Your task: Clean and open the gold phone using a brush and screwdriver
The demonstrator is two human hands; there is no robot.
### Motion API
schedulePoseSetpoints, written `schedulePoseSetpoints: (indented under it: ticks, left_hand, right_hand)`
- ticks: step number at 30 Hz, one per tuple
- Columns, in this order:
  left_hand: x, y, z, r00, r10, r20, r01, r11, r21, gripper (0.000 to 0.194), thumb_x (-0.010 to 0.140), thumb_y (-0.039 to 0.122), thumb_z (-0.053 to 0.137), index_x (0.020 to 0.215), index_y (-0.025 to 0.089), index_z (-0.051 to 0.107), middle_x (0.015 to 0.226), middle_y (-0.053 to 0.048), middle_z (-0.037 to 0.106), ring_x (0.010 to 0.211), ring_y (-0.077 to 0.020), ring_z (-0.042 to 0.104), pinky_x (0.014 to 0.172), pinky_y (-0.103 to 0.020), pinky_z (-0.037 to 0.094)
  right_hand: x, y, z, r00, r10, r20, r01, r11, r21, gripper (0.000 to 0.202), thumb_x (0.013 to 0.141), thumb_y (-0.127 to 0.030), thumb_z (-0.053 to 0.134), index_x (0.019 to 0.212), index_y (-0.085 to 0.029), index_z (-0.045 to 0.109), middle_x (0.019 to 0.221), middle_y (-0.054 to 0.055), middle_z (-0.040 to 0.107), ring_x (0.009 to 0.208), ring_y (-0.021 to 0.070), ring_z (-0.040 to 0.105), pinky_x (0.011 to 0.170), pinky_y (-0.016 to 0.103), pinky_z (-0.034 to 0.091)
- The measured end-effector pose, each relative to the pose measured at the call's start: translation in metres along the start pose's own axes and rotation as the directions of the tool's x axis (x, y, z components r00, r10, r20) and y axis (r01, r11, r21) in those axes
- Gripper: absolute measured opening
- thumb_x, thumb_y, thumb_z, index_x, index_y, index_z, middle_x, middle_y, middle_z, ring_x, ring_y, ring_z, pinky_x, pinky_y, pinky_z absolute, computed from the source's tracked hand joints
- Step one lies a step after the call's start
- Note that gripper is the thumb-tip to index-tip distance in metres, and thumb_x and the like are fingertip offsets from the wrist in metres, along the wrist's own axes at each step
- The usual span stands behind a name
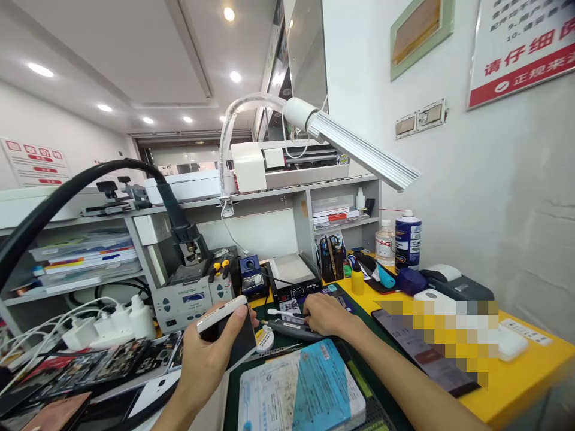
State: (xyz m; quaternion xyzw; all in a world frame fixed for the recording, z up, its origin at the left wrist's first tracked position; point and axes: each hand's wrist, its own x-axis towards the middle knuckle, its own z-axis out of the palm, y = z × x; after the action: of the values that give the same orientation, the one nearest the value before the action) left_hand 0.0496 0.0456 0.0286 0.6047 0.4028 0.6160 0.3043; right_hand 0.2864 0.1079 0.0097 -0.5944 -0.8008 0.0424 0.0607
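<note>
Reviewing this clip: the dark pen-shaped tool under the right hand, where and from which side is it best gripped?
Probably around the middle of its barrel, from above. The dark tool lies flat on the green mat, tip pointing left, and the right hand already covers its right end.

— What's the phone (227, 332) like?
— Dark, white-edged, tilted on its side, held just left of the green mat (359, 383).
— And the tool (287, 328)?
— Slim, dark, lying flat at the mat's far edge.
</note>
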Motion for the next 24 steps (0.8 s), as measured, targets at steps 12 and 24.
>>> schedulePoseSetpoints:
  ticks: [12,24]
  left_hand:
    - [-0.024,0.011,0.019,0.991,-0.013,0.134,0.01,1.0,0.021,0.032,0.087,0.047,0.069,0.077,0.017,0.074,0.071,-0.005,0.074,0.068,-0.0206,0.069,0.067,-0.028,0.057]
    - [-0.028,0.006,0.027,0.968,0.183,0.173,-0.205,0.971,0.123,0.03,0.097,0.038,0.057,0.082,0.016,0.071,0.076,-0.004,0.071,0.071,-0.0173,0.066,0.066,-0.025,0.052]
  right_hand:
    - [-0.021,0.005,-0.017,0.925,-0.159,-0.345,0.296,0.871,0.392,0.017,0.097,-0.028,0.061,0.104,-0.016,0.071,0.102,0.005,0.073,0.1,0.0223,0.067,0.09,0.041,0.052]
    - [-0.095,-0.021,-0.044,0.961,-0.176,-0.214,0.272,0.451,0.85,0.034,0.099,-0.049,0.052,0.113,-0.019,0.061,0.078,0.0,0.068,0.041,0.0044,0.044,0.04,0.017,0.038]
